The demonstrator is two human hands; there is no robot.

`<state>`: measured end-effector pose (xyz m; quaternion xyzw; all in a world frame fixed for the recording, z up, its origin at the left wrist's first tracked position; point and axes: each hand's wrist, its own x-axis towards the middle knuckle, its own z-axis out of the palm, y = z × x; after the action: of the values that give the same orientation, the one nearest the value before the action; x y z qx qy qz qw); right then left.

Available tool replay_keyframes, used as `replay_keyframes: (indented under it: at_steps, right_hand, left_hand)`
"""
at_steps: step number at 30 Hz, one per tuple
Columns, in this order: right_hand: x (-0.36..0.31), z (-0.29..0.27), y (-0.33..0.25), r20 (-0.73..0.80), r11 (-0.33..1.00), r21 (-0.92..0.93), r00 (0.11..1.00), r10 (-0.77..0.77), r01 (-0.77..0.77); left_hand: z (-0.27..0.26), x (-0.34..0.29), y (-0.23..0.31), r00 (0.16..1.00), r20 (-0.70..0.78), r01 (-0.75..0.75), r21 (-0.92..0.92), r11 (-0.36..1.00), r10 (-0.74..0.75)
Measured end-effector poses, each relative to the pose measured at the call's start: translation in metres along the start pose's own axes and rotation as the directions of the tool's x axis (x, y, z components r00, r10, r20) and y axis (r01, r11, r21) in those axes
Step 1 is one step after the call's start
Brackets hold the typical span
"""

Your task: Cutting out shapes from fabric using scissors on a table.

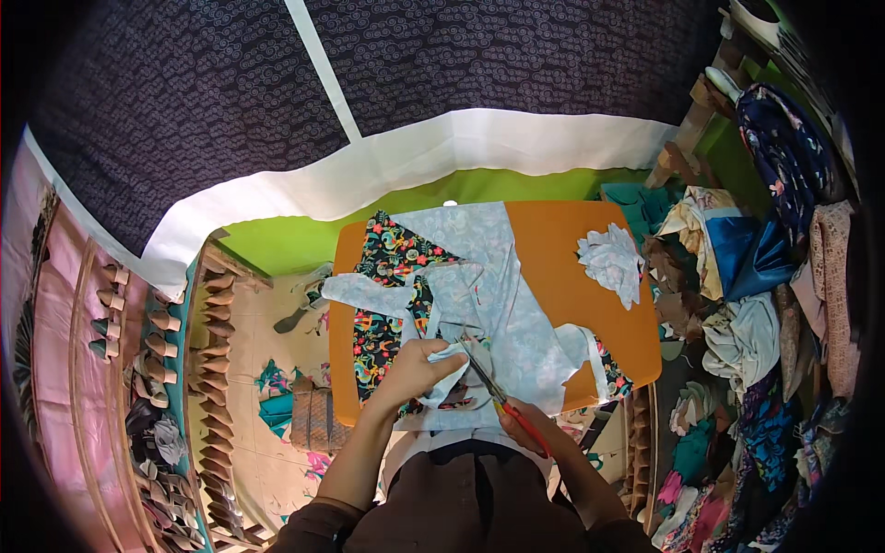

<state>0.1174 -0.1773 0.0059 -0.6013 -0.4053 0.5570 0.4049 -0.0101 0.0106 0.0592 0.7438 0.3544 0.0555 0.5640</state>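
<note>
Fingers (441,347) of left hand (415,373) are pinching pale cloth (449,367) just below frame centre, light blue fabric (493,267) spreading above. Red-handled scissors (483,373) are angling toward that cloth, right hand (525,424) gripping them lower centre; crumpled bundle (610,264) is lying on orange table (558,247), right of centre.

Green wall (295,240) below dark patterned curtain (516,64) at top, pale floor (253,336) left of centre; orange tabletop (548,258) at centre

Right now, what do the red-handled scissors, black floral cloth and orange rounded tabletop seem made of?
Red-handled scissors: grey blades, likely metal; smooth grips, probably plastic.
Black floral cloth: seemingly matte fabric, lying limp.
Orange rounded tabletop: smooth, even colour; plastic or painted wood.
</note>
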Motion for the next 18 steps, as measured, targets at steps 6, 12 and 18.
replay_keyframes:
  at_steps: [6,12,18]
  right_hand:
    - [0.001,-0.002,0.020,0.000,0.981,-0.151,0.992,-0.125,0.124]
    - [0.001,-0.004,0.011,0.031,0.987,-0.142,0.997,-0.067,0.071]
    - [0.004,-0.003,0.018,0.070,0.980,-0.187,0.996,-0.060,0.073]
  left_hand:
    - [-0.005,-0.001,0.005,0.996,0.092,-0.008,-0.003,1.000,0.009]
    - [-0.009,0.003,-0.005,0.987,0.158,-0.043,0.039,0.998,0.036]
    - [-0.008,0.005,-0.007,0.986,0.156,0.064,0.014,0.998,-0.066]
